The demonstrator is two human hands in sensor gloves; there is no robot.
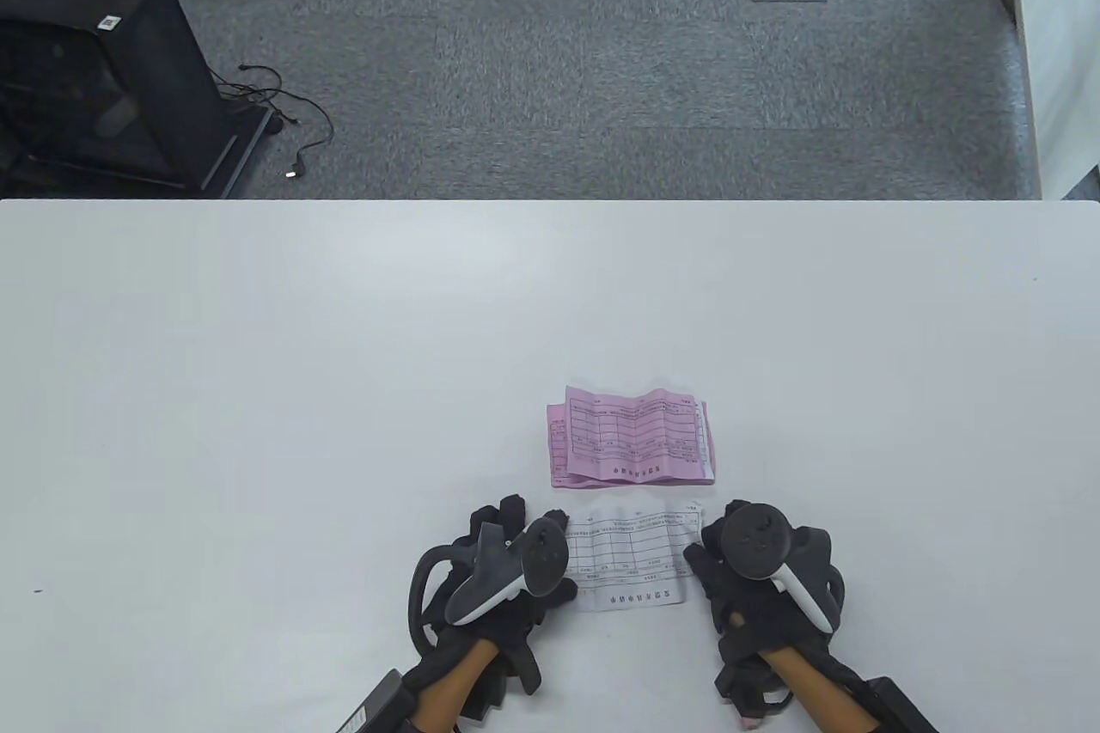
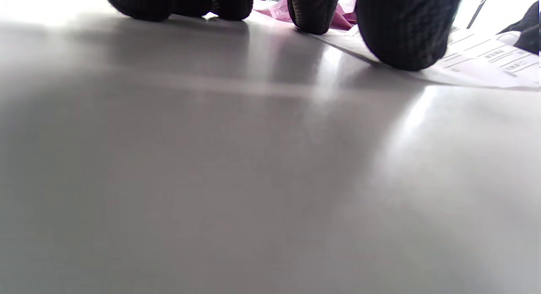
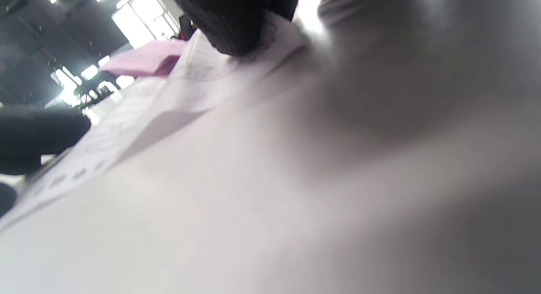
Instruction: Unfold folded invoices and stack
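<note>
White invoice (image 1: 634,554) lies unfolded near the desk's (image 1: 258,389) 6 o'clock edge; pink stack (image 1: 632,434) sits just beyond, at 12. Left hand (image 1: 503,574) and right hand (image 1: 756,574) press fingertips on its ends — no closed grip. Judged thin, limp, creased, slippery — lift by an end edge.

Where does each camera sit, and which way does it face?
Table view: above, looking down at table; left hand and right hand flank white invoice.
Left wrist view: low over table, fingertips on invoice's edge.
Right wrist view: low, tilted, fingertip on invoice.
All share the pink invoices.
</note>
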